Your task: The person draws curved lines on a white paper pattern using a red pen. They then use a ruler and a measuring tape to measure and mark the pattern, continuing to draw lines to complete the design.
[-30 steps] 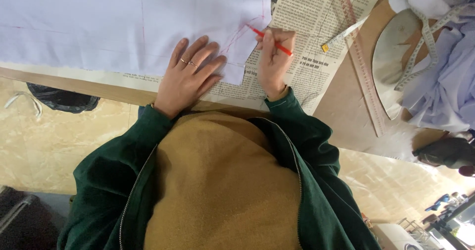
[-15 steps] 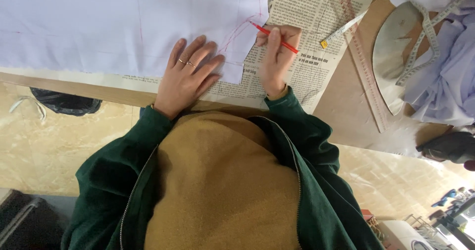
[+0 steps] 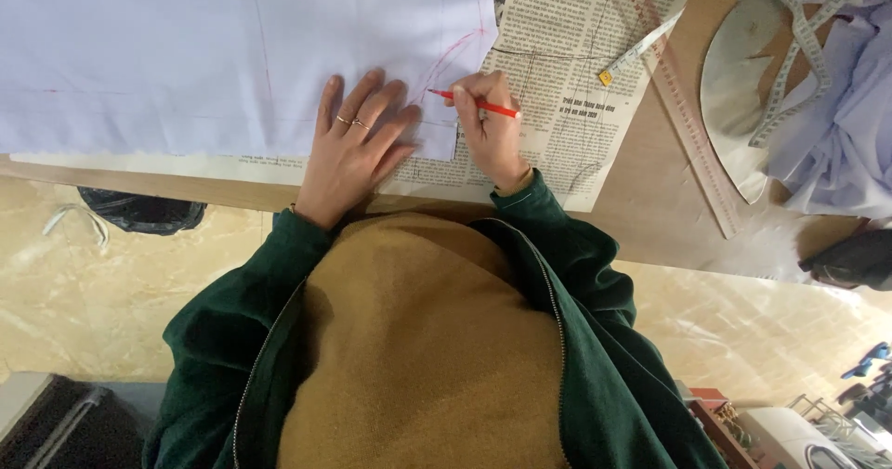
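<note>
Both hands at white fabric edge: left hand flat, right hand gripping red pencil.

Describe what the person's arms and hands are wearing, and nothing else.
Both arms are covered by dark green sleeves of an open zip jacket, worn over a mustard-brown top. The left hand is bare apart from two thin rings on neighbouring fingers. The right hand is bare, with no ring that shows; its green cuff ends at the wrist.
</note>
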